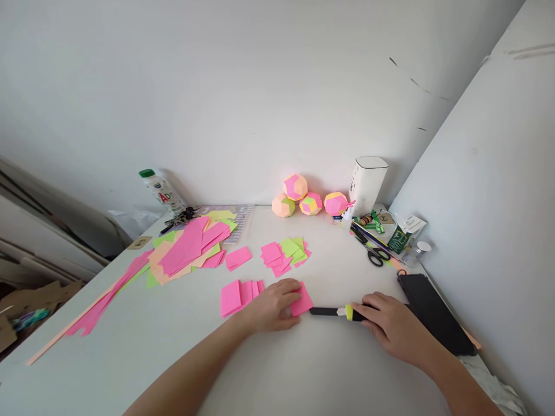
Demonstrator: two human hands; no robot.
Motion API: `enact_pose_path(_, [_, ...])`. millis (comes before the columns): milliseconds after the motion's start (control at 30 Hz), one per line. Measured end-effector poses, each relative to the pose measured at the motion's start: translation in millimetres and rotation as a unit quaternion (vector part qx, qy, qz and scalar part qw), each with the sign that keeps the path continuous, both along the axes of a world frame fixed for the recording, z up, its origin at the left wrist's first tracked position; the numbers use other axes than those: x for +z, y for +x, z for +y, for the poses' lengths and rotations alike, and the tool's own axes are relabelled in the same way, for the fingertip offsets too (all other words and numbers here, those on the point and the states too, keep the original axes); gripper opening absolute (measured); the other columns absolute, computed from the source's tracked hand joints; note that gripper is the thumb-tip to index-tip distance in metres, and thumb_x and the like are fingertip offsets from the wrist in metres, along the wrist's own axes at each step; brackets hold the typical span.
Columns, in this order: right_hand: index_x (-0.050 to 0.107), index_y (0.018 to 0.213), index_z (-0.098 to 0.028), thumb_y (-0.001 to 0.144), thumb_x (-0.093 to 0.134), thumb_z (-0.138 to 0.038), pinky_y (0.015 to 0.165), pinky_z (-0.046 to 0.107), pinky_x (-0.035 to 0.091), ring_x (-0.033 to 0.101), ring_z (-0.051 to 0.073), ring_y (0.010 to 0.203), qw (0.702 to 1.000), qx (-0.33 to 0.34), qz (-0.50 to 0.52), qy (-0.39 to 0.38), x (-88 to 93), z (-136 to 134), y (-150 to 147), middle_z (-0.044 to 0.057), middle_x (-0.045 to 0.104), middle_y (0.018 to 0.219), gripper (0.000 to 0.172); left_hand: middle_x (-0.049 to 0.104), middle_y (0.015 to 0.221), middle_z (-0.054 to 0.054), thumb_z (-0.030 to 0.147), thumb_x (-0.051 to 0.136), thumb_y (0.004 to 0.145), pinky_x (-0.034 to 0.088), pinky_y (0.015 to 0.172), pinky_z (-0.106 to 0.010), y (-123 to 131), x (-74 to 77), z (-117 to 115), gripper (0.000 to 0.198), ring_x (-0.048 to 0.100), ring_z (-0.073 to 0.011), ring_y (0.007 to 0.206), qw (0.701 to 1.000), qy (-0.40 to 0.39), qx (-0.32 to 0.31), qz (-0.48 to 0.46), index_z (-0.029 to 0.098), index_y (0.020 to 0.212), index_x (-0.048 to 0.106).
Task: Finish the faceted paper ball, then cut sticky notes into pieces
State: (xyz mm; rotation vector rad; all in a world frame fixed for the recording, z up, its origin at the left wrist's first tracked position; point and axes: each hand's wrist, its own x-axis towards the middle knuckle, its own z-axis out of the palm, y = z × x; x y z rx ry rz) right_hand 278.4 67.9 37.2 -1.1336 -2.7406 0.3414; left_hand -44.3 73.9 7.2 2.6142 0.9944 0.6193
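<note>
My left hand (277,304) grips a pink paper square (302,299) at its left side, fingers on top and thumb at the near edge. My right hand (388,323) is closed around the handle of a knife (325,311) with a long black blade and a yellow collar. The blade lies low over the table and points left, its tip at the paper square's lower right corner. Just left of my left hand is a row of pink folded papers (231,298). Beyond it lie a loose pile of pink squares (272,253) with green squares (293,248) and a small pink stack (238,257).
Coloured sheets (186,245) and long paper strips (108,294) spread over the left side, near a white bottle (162,193). Paper balls (310,204) stand by the wall beside a white box (368,185). Scissors (376,257) and a black case (437,315) are at right.
</note>
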Motion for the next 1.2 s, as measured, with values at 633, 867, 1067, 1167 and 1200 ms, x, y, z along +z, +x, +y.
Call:
enact_pose_path(633, [0.063,0.123,-0.021,0.090,0.047,-0.014,0.076,0.038,0.051,0.059,0.023,0.088,0.998,0.010,0.004,-0.059,6.6,-2.5,-3.4,0.009,0.064,0.100,0.037,0.068,0.102,-0.011,0.022,0.039,0.099,0.058,0.087,-0.040,7.9,-15.3,-0.4,0.022,0.064,-0.0233,0.106,0.993,0.109,0.039,0.013,0.017,0.085,0.056])
enact_pose_path(867, [0.063,0.121,-0.020,0.090,0.046,-0.014,0.073,0.037,0.052,0.060,0.022,0.086,1.000,0.002,0.019,-0.017,-2.4,-2.5,-5.4,0.010,0.065,0.098,0.036,0.070,0.092,-0.010,0.023,0.037,0.100,0.060,0.083,-0.039,13.7,-19.6,-2.1,0.021,0.066,-0.0236,0.102,0.989,0.129,0.071,-0.014,0.018,0.087,0.053])
enact_pose_path(1067, [0.063,0.121,-0.021,0.090,0.047,-0.015,0.072,0.037,0.052,0.060,0.022,0.085,1.000,-0.005,0.023,-0.001,-3.7,-1.9,-3.8,0.009,0.066,0.097,0.035,0.068,0.089,-0.009,0.020,0.040,0.098,0.060,0.080,-0.039,16.6,-19.4,-3.7,0.016,0.067,-0.0236,0.096,0.987,0.141,0.077,-0.027,0.018,0.086,0.050])
enact_pose_path(1167, [0.063,0.121,-0.020,0.089,0.049,-0.014,0.073,0.037,0.052,0.059,0.023,0.086,1.000,-0.008,0.006,-0.021,-1.9,-1.7,-2.9,0.010,0.065,0.096,0.035,0.067,0.088,-0.010,0.021,0.042,0.096,0.060,0.078,-0.039,17.8,-18.4,-5.5,0.014,0.066,-0.0252,0.097,0.988,0.136,0.077,-0.015,0.018,0.084,0.049])
enact_pose_path(1200, [0.064,0.120,-0.020,0.088,0.050,-0.014,0.073,0.037,0.052,0.059,0.023,0.087,1.000,-0.007,0.002,-0.028,-1.1,-1.7,-2.7,0.010,0.065,0.096,0.035,0.066,0.089,-0.010,0.022,0.043,0.095,0.060,0.077,-0.040,18.1,-18.3,-6.0,0.014,0.065,-0.0260,0.097,0.988,0.135,0.076,-0.009,0.018,0.084,0.049])
